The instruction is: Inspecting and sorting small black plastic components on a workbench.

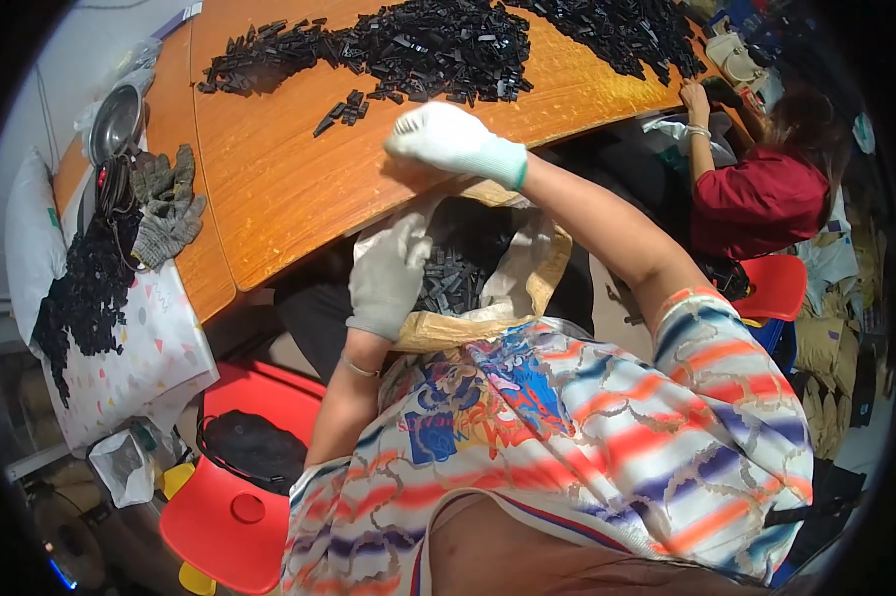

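My right hand (450, 137), in a white knit glove with a green cuff, hovers over the near edge of the wooden table (299, 184). Its fingers curl inward, and whatever they may hold is hidden. Just beyond it lies a large heap of small black plastic pieces (448, 50), with a few loose pieces (341, 114) beside the heap. My left hand (383, 278), in a greyish-white glove, is at the left rim of an open sack (542, 288) on my lap. Those fingers are bent together; their grip is hidden. More black pieces (453, 281) fill the sack.
Another person in a dark red top (761, 199) sits to the right, reaching toward a second black heap (617, 35). At left are a metal bowl (117, 124), grey work gloves (165, 204) and a dark pile (90, 283). A red chair (224, 521) stands at lower left.
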